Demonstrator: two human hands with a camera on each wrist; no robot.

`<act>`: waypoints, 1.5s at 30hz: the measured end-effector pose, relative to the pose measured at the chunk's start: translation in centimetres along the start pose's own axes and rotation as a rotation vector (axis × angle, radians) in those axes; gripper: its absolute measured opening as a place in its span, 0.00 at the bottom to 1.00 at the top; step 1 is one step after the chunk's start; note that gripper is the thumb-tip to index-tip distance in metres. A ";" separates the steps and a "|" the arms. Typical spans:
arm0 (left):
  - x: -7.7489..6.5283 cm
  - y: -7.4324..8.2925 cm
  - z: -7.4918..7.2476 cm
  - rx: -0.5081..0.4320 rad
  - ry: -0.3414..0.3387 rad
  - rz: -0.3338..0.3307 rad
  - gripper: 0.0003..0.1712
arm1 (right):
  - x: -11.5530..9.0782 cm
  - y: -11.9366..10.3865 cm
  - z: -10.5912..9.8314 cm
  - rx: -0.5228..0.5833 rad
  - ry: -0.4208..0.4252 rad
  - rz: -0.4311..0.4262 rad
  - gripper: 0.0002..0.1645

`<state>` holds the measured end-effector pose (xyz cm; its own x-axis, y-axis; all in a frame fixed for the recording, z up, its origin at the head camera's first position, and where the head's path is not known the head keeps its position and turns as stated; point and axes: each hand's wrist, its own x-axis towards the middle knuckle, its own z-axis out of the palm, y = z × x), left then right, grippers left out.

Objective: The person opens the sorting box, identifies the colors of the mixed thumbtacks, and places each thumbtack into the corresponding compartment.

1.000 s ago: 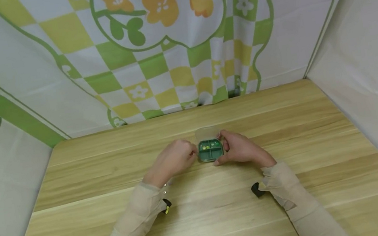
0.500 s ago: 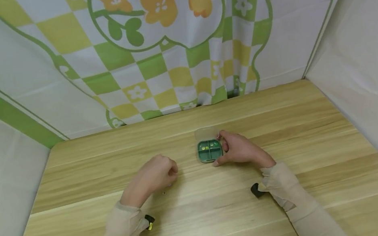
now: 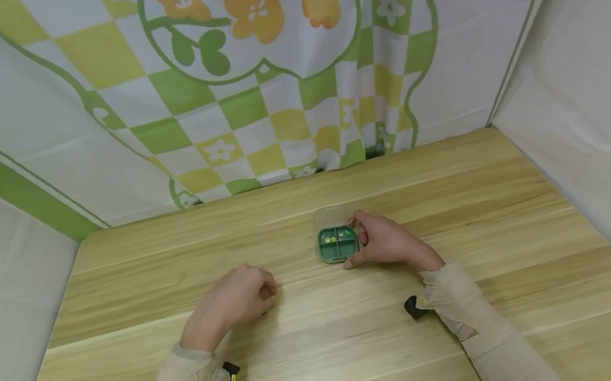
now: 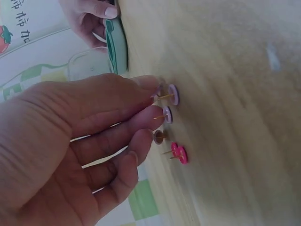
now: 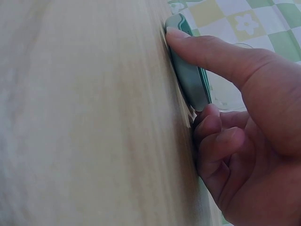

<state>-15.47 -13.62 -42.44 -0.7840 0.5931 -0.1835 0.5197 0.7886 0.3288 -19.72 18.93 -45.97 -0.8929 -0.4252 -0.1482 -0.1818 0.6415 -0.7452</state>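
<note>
A small green pill box (image 3: 339, 252) with four compartments stands on the wooden table, its clear lid (image 3: 333, 215) folded back. Small yellow and pale pieces lie in its two far compartments. My right hand (image 3: 387, 241) grips the box from the right, thumb at the front and fingers behind. Left of the box, my left hand (image 3: 239, 299) is low over the table. In the left wrist view, its thumb and forefinger pinch at a lavender thumbtack (image 4: 159, 88). Close by lie other lavender tacks (image 4: 174, 95), a brown tack (image 4: 159, 137) and pink tacks (image 4: 181, 154), points out.
The wooden table (image 3: 330, 358) meets a checked, flowered curtain (image 3: 246, 113) at the back. White fabric walls stand at the left and right (image 3: 587, 128). Each wrist wears a dark camera strapped under a beige wrap (image 3: 465, 305).
My left hand has drawn back from beside the pill box, left and toward me, down to the tacks. My right hand has kept its grip on the box.
</note>
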 end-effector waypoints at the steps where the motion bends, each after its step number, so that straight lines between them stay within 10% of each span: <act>1: 0.0 0.0 0.1 0.010 0.012 0.013 0.01 | 0.0 0.0 0.0 -0.002 0.001 -0.002 0.41; 45: -0.3 -0.6 0.8 -0.060 0.094 0.085 0.08 | 0.2 0.1 0.2 -0.009 0.007 0.001 0.41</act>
<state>-15.28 -14.12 -43.36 -0.7680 0.6371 -0.0659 0.5663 0.7235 0.3949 -19.83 18.81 -46.18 -0.8958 -0.4204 -0.1445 -0.1845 0.6474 -0.7395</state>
